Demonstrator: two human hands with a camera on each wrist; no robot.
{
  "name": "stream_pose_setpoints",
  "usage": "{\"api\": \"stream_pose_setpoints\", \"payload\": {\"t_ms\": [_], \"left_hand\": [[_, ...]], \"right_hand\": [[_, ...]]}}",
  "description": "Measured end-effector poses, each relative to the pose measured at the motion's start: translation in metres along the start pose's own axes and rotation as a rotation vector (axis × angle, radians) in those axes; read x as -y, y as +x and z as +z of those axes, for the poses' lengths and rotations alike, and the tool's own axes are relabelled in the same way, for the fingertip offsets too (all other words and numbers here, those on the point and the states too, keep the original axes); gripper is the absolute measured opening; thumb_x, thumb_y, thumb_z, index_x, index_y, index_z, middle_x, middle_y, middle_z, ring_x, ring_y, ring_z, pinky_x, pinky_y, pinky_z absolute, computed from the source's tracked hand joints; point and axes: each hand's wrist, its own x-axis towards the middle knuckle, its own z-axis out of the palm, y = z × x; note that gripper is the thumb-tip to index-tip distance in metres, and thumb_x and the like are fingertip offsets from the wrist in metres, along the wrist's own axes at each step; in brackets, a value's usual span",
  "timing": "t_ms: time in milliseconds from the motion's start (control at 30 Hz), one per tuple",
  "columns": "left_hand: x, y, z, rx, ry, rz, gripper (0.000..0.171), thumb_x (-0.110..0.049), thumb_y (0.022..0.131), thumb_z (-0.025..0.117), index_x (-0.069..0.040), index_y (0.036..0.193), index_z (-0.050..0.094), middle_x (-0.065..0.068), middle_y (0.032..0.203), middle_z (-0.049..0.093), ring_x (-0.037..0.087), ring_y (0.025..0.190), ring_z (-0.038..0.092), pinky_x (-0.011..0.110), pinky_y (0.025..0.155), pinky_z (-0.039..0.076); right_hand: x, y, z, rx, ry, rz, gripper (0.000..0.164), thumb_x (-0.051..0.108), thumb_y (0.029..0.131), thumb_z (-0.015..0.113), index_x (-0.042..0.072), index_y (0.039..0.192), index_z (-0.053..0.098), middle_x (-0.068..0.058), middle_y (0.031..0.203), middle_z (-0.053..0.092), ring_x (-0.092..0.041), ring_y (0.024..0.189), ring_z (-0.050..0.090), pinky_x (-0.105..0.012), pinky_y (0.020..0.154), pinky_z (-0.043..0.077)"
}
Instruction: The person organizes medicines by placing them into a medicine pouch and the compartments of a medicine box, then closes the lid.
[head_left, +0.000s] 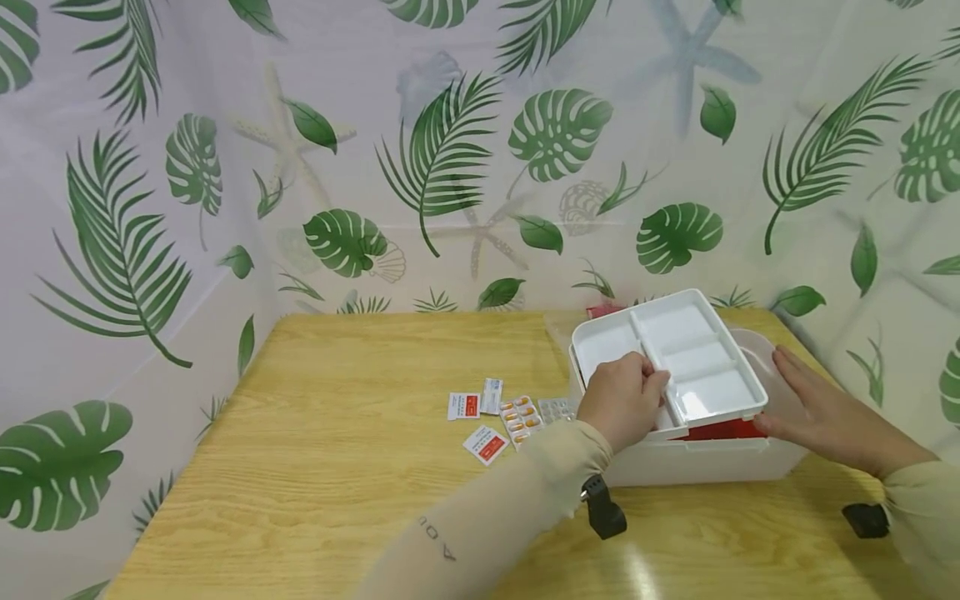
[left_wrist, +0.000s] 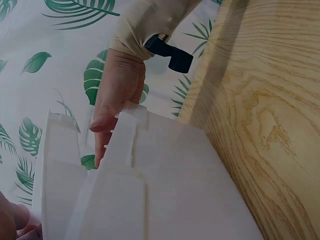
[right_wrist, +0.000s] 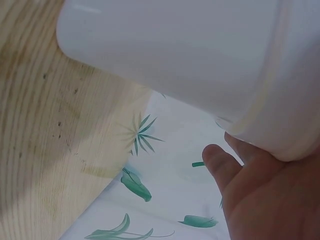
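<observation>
My left hand [head_left: 624,398] pinches the middle divider of a white compartment tray [head_left: 697,354], with fingers curled over it. The tray sits tilted over a white storage box [head_left: 705,463], raised at the right so that something red [head_left: 723,429] shows beneath it. At the box's right end is my right hand [head_left: 832,412], fingers extended and thumb near the tray's front corner. In the right wrist view, that hand [right_wrist: 275,195] lies against the end of the white box [right_wrist: 165,50]. Only a few left-hand fingertips [left_wrist: 15,217] appear in the left wrist view.
Left of the box, a blister pack of orange-and-white capsules [head_left: 521,421] lies beside another blister pack [head_left: 557,409]. Several small packets lie near them, including a red-and-white one [head_left: 486,445]. Behind the wooden table [head_left: 337,467] hangs a leaf-patterned cloth [head_left: 465,167].
</observation>
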Motion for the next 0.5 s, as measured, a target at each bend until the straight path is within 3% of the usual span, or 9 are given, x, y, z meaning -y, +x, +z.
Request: {"api": "stream_pose_setpoints", "payload": {"t_ms": [200, 333, 500], "left_hand": [[-0.004, 0.002, -0.003, 0.033, 0.144, -0.02, 0.025, -0.032, 0.099, 0.053, -0.016, 0.081, 0.056, -0.009, 0.066, 0.052, 0.005, 0.057, 0.048, 0.017, 0.05, 0.037], [-0.01, 0.007, -0.006, 0.057, 0.244, -0.032, 0.027, -0.035, 0.099, 0.052, -0.017, 0.08, 0.057, -0.005, 0.071, 0.059, 0.007, 0.062, 0.051, 0.02, 0.053, 0.039], [-0.017, 0.012, -0.006, 0.104, 0.359, -0.079, 0.033, -0.038, 0.098, 0.052, -0.015, 0.076, 0.061, -0.003, 0.071, 0.062, 0.009, 0.059, 0.052, 0.024, 0.051, 0.041]], "right_hand": [[0.0, 0.002, -0.001, 0.0, 0.002, -0.001, 0.099, 0.037, 0.089, 0.065, 0.001, 0.152, -0.003, -0.023, 0.157, -0.008, -0.047, 0.142, 0.0, -0.072, 0.104, 0.009], [0.0, 0.003, -0.001, 0.006, -0.008, 0.007, 0.1, 0.039, 0.089, 0.065, 0.001, 0.152, -0.003, -0.023, 0.157, -0.008, -0.047, 0.141, 0.001, -0.074, 0.102, 0.011], [-0.001, 0.003, -0.001, 0.004, 0.01, 0.008, 0.1, 0.039, 0.089, 0.065, 0.002, 0.152, -0.003, -0.02, 0.158, -0.009, -0.046, 0.142, -0.001, -0.074, 0.102, 0.011]]}}
